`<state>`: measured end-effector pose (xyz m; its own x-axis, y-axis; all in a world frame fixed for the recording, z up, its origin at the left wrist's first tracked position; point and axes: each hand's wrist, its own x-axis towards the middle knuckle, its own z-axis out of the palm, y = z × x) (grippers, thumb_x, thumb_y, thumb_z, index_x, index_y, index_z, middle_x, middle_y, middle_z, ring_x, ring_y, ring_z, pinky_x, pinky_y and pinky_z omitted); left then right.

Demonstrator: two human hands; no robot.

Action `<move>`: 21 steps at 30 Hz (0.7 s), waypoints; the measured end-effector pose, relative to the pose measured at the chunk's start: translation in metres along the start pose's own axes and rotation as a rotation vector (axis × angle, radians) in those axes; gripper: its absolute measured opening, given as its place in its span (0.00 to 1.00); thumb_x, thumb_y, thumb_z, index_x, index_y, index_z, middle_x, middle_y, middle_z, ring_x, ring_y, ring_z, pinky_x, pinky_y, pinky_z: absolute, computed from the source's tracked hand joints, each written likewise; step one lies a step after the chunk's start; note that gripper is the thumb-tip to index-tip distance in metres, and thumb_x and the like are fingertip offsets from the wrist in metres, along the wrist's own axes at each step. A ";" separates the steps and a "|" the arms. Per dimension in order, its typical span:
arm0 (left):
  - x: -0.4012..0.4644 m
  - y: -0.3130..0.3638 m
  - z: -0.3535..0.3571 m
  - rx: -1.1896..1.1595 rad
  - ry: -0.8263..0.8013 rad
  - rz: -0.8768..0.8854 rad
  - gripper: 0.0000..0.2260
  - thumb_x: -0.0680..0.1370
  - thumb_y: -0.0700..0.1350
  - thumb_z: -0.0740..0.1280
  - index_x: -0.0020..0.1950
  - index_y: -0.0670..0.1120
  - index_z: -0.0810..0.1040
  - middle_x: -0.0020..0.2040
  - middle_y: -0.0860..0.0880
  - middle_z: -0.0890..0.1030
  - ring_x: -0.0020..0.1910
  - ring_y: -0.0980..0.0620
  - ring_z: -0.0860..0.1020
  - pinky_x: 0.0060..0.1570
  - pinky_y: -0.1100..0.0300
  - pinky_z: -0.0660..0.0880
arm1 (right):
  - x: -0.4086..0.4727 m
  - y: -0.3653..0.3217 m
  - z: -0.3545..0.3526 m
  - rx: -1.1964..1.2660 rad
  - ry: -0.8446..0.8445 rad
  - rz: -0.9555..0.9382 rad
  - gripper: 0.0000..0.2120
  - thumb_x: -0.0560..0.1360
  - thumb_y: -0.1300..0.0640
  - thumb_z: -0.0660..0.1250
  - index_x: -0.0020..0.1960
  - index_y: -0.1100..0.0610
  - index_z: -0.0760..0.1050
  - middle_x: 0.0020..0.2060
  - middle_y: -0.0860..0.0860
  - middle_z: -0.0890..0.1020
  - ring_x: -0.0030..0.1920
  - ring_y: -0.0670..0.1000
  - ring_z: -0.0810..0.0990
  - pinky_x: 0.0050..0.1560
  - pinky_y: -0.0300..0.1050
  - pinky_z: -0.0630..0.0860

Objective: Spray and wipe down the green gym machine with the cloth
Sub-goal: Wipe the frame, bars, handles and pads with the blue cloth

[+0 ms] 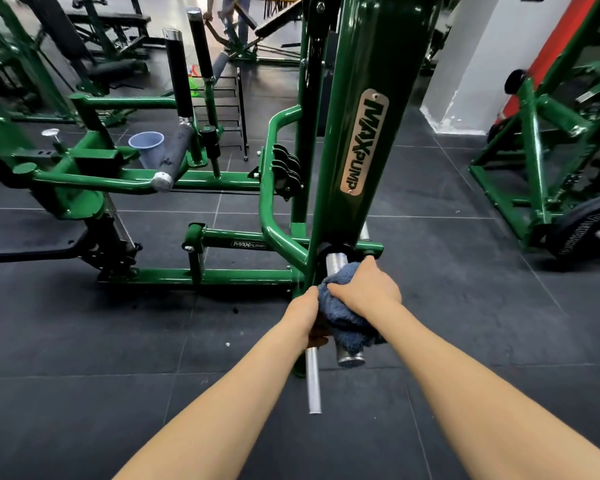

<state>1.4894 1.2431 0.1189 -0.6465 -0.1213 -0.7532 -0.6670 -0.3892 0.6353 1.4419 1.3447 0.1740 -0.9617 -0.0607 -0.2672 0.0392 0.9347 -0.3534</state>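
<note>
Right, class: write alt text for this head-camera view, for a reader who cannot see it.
A person's right hand presses a blue cloth around a silver peg on a green gym machine, while the left hand grips a thinner silver bar beside it.

Cloth [343, 320] on the thick peg [347, 355] beneath the right hand [364, 289], left hand [303, 313] beside it on the thin bar [313, 382], upright column [357, 133] behind.
</note>
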 end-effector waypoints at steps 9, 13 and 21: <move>-0.025 0.004 0.003 0.096 0.070 0.058 0.16 0.83 0.52 0.54 0.54 0.43 0.76 0.41 0.46 0.76 0.32 0.51 0.70 0.33 0.61 0.70 | -0.057 0.018 0.015 -0.124 0.098 -0.028 0.23 0.71 0.40 0.65 0.54 0.56 0.63 0.53 0.54 0.79 0.55 0.58 0.78 0.49 0.49 0.74; -0.019 0.012 0.011 0.132 0.120 0.150 0.19 0.82 0.54 0.54 0.45 0.44 0.79 0.44 0.45 0.80 0.38 0.48 0.75 0.41 0.58 0.73 | -0.040 0.004 0.021 -0.175 0.157 -0.016 0.21 0.71 0.42 0.64 0.55 0.56 0.66 0.53 0.52 0.80 0.55 0.56 0.77 0.52 0.50 0.72; -0.001 0.031 0.016 0.159 0.176 0.274 0.20 0.83 0.51 0.52 0.56 0.43 0.80 0.55 0.43 0.81 0.52 0.45 0.78 0.49 0.55 0.74 | 0.018 -0.024 0.021 -0.180 0.232 0.061 0.30 0.71 0.38 0.65 0.61 0.60 0.67 0.53 0.56 0.81 0.54 0.57 0.79 0.54 0.53 0.74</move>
<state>1.4632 1.2461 0.1422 -0.7448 -0.3623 -0.5604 -0.5362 -0.1748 0.8258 1.4294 1.3140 0.1590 -0.9962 0.0600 -0.0633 0.0702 0.9824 -0.1730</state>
